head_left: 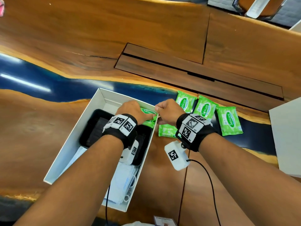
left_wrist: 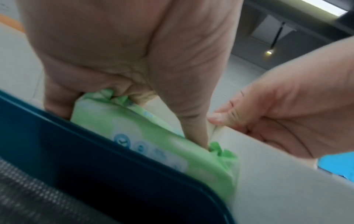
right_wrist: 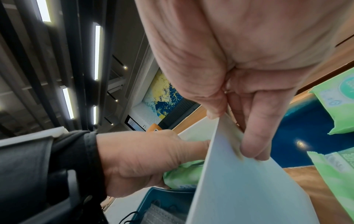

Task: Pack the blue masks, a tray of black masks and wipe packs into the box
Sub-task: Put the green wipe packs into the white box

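The white box [head_left: 97, 110] lies open on the wooden table. Inside it a black tray of black masks [head_left: 96, 129] sits mid-box, and blue masks [head_left: 125, 181] lie at the near end. My left hand [head_left: 134, 110] reaches into the far end and grips a green wipe pack [head_left: 147, 111] wedged between the tray and the box wall; in the left wrist view its fingers [left_wrist: 193, 128] curl over the pack [left_wrist: 153, 139]. My right hand [head_left: 167, 110] pinches the rim of the box's right wall [right_wrist: 239, 181] between thumb and fingers [right_wrist: 254, 136]. Several more wipe packs [head_left: 206, 108] lie right of the box.
A white box lid [head_left: 286, 137] stands at the right edge. A flush wooden hatch [head_left: 162, 59] lies farther back, and a blue resin strip [head_left: 40, 79] runs across the table. Cables [head_left: 210, 180] trail from both wrists toward me.
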A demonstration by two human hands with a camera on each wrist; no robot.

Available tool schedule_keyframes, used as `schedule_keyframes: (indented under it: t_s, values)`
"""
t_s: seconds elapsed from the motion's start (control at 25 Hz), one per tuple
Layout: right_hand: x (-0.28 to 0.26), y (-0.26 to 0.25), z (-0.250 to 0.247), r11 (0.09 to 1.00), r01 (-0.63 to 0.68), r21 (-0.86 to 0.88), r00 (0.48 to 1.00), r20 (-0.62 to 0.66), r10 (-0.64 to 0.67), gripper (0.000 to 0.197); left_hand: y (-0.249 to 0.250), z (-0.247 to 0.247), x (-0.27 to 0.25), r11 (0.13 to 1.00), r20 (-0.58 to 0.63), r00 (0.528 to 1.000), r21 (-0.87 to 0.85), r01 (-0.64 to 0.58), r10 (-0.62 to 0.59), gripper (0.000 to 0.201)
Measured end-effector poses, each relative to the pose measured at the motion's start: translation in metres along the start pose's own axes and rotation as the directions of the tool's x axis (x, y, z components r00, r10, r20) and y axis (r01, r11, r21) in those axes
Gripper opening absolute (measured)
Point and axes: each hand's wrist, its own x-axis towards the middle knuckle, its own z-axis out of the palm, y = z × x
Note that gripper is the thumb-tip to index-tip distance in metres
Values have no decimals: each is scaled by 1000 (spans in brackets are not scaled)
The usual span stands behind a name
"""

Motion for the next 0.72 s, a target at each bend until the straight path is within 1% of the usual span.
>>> schedule_keyframes:
  t_s: [0.12, 0.32, 0.44, 0.52, 0.6, 0.72]
  values:
    - [2, 2, 1, 1000, -10, 7, 1000, 3, 10, 22, -4, -6, 2, 998, 42, 999, -64, 13, -10, 67]
    - [4, 4, -1, 995, -28, 92, 1000, 0, 28, 23, -3, -16, 6, 997, 102, 995, -80, 21, -13, 67]
    - [1, 6, -3, 984, -53, 171, 998, 32, 48, 26, -7, -24, 7, 999, 120, 992, -32, 33, -29, 81]
    - [3, 14, -7, 986, -64, 153, 998, 37, 59, 36, -7, -32, 0, 999, 87, 996, 44, 29, -33, 84]
    - [6, 28, -16, 993, -50, 106, 999, -2, 50, 42, -2, -43, -12, 994, 20, 1000, 111, 12, -15, 75]
    - [4, 59, -36, 989, -44, -139, 996, -85, 33, 27, 18, -63, -32, 987, -132, 988, 149, -55, 75, 49]
